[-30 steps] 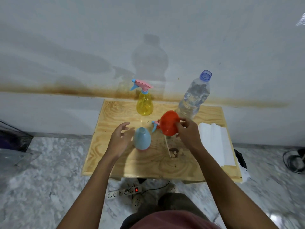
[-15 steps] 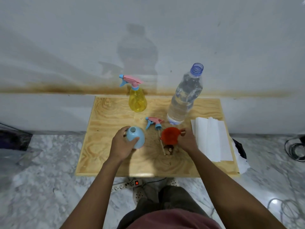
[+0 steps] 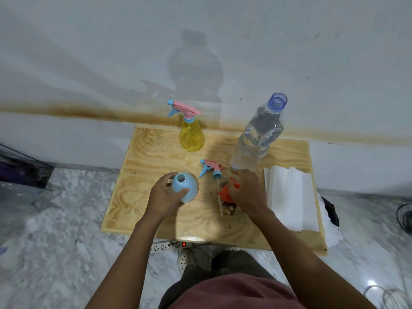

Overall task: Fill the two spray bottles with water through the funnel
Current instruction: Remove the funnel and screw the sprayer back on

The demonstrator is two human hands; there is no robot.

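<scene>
Fingers of the left hand (image 3: 164, 197) wrap the uncapped pale-blue plastic spray bottle (image 3: 185, 188) at the plywood worktop's (image 3: 151, 166) centre. At its three o'clock, the right hand (image 3: 247, 192) grips the orange plastic funnel (image 3: 225, 194). Yellow spray bottle (image 3: 191, 137) stands at twelve o'clock.

A home room: marble floor (image 3: 55, 241), stained wall (image 3: 89, 63), low plywood table (image 3: 151, 157).

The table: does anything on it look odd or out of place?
Only the loose spray head, lying on its side on the table, unscrewed from the blue bottle in the left hand. No spill shows.
</scene>
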